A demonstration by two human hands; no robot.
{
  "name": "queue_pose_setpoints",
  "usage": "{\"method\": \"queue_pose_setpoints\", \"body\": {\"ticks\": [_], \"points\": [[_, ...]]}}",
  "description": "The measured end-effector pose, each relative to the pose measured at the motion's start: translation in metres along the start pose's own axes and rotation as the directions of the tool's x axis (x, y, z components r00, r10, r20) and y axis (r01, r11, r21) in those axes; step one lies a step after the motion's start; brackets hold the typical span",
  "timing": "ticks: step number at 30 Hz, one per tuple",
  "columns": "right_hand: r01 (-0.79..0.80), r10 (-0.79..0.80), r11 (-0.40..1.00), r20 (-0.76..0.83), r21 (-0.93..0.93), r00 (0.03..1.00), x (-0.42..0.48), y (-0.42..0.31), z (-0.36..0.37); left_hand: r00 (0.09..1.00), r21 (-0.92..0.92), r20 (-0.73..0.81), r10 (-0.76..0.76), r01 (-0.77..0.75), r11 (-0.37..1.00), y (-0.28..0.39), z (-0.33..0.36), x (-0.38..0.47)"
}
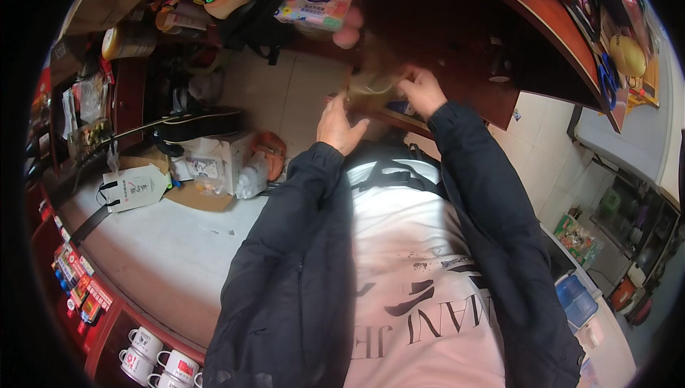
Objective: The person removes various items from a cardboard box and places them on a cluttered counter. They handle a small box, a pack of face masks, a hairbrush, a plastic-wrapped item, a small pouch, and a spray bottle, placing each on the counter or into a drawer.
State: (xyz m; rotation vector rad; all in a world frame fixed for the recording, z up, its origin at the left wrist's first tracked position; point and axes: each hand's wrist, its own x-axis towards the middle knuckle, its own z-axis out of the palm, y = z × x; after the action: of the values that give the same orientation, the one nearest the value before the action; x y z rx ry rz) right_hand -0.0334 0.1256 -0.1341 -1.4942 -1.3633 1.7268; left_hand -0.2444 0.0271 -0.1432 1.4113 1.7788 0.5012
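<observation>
At the upper middle of the head view, my right hand pinches the edge of a blurred, see-through yellowish plastic bag between thumb and fingers. My left hand is at the bag's left side, thumb spread from the fingers; whether its fingertips grip the bag is unclear. The bag is above the near edge of a dark red wooden desk. Beneath it an open drawer partly shows, holding something blue and white that my hands and the bag partly hide. A pack of tissues lies beyond the left hand.
Blue-handled scissors and a yellow oval object are on the raised shelf at right. A black guitar case, a white cardboard box and a paper bag stand at left. White mugs fill a lower-left shelf.
</observation>
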Motion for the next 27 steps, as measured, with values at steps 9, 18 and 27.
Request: {"method": "queue_pose_setpoints", "body": {"ticks": [9, 18, 27], "points": [[0.015, -0.120, 0.882, 0.195, 0.471, 0.973, -0.096, -0.115, -0.012, 0.916, -0.378, 0.155, 0.369, -0.291, 0.879, 0.056, -0.043, 0.009], [0.407, -0.399, 0.913, -0.129, 0.041, 0.908, -0.095, -0.146, -0.036, 0.894, -0.792, 0.400, 0.200, 0.228, 0.566, 0.113, -0.067, 0.019], [0.206, -0.206, 0.978, -0.020, 0.031, 0.978, -0.108, -0.095, -0.011, 0.911, -0.879, 0.410, 0.051, 0.379, 0.290, 0.143, -0.074, 0.014]]}}
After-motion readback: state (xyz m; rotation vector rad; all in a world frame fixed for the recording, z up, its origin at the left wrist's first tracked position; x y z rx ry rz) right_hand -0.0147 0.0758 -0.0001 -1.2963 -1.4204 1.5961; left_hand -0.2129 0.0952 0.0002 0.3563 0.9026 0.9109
